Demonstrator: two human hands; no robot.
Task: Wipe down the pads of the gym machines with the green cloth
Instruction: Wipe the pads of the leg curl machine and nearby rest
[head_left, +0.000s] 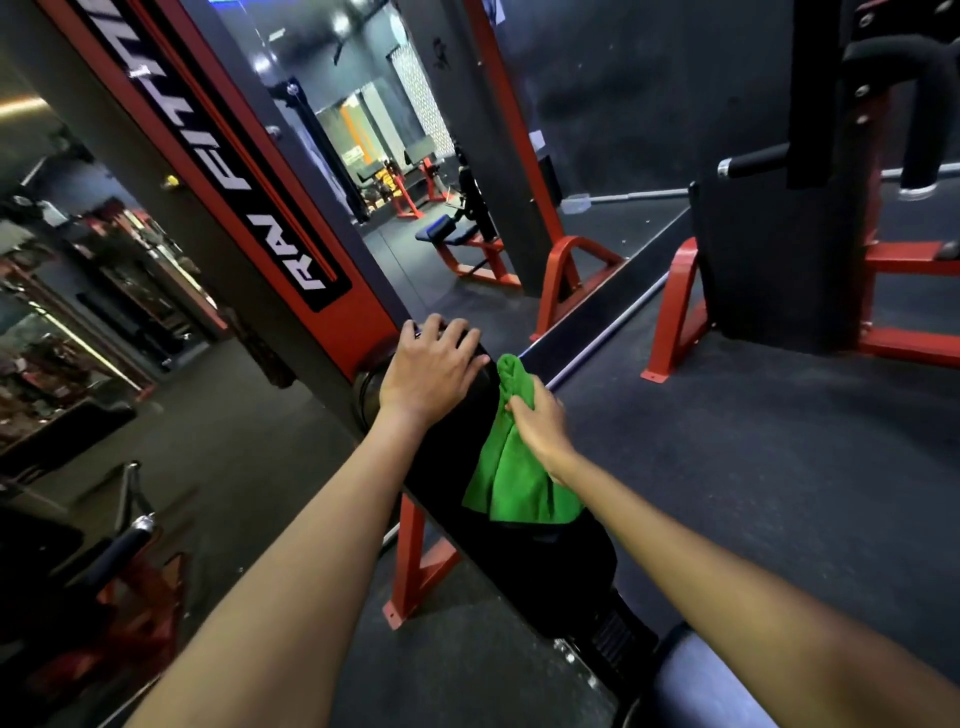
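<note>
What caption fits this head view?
Left hand rests on a black pad; right hand grips the green cloth.

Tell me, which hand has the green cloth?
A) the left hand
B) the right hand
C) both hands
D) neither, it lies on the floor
B: the right hand pinches the green cloth against the black pad, while the left hand rests bare on the pad's end.
</note>
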